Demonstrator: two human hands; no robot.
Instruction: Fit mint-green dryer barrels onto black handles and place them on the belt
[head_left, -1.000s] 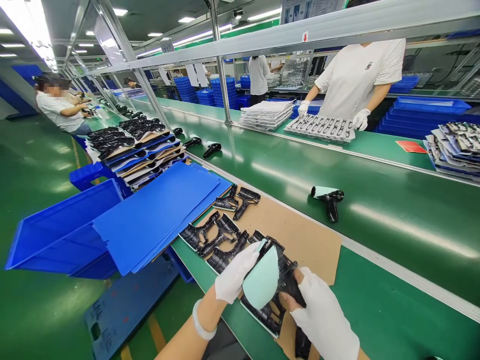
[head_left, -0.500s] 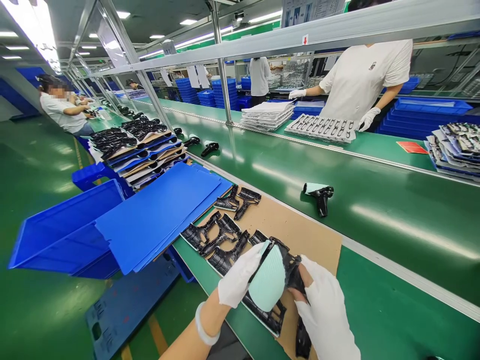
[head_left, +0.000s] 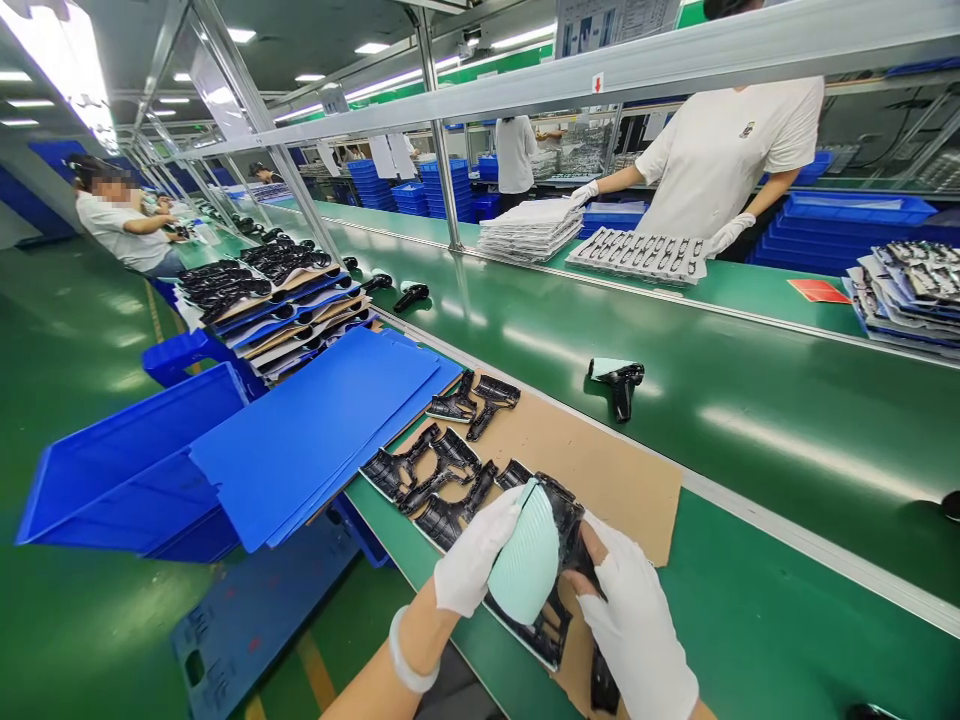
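A black plastic shell (head_left: 571, 530) with a pale green sheet (head_left: 527, 560) on its curved side is held up between my hands. My gloved left hand (head_left: 476, 552) grips its left edge and the sheet. Thumb and bare fingertips of my gloved right hand (head_left: 634, 610) close on the shell's right side. Under and beside them, several black half shells (head_left: 450, 460) lie on brown cardboard (head_left: 600, 450) at the green bench's edge. One more black part (head_left: 604, 685) lies below my right hand, partly hidden by it.
Blue sheets (head_left: 315, 420) and a blue bin (head_left: 127, 460) are at left, before stacked layers of black parts (head_left: 292, 310). A black dryer-shaped piece (head_left: 621, 385) lies on the green belt (head_left: 750, 400). Across it, a person (head_left: 727, 170) touches trays.
Both hands have shifted slightly left with the shell, and the green sheet is turned a little. The dryer-shaped piece moved left on the belt; another dark object appeared at the right edge.
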